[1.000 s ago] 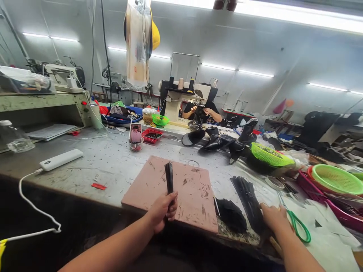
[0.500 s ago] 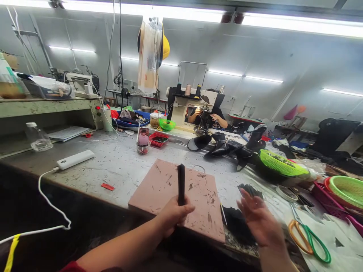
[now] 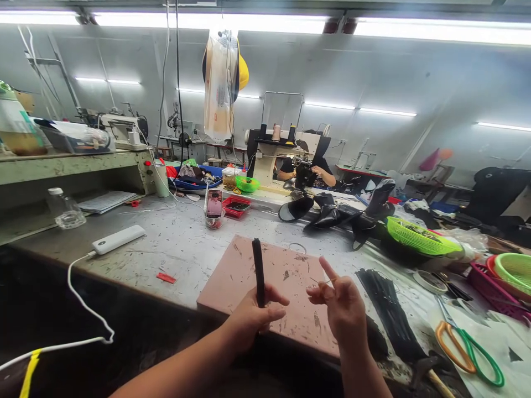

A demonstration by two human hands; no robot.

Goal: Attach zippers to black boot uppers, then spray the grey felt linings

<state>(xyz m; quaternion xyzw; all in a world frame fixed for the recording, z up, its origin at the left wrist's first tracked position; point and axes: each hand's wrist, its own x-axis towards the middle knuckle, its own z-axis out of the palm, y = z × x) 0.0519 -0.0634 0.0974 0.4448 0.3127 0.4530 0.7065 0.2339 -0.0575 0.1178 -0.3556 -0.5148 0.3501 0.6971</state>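
My left hand (image 3: 253, 312) is closed around a narrow upright bundle of black strips (image 3: 258, 268) over the near part of a pink board (image 3: 230, 276). Its thumb and forefinger point toward my right hand (image 3: 344, 304), which is a short way off at the board's right side. One finger of the right hand sticks up; the others are bent, with a thin tan rubber band (image 3: 331, 281) stretched across them. Beside the right hand lies a wide bunch of loose black strips (image 3: 388, 309) on the bench.
Scissors (image 3: 468, 348) and a wooden-handled hammer (image 3: 440, 382) lie at the right. Black boots (image 3: 326, 213) and a green basket (image 3: 418, 235) stand farther back. A power bank (image 3: 118, 239), a bottle (image 3: 66, 210) and a phone (image 3: 214, 204) are on the bench. A co-worker's hands are at the sewing machine (image 3: 276, 149).
My right hand has moved left from above the loose strips toward the bundle, now with the rubber band on its fingers. The bundle in my left hand has shifted slightly left.
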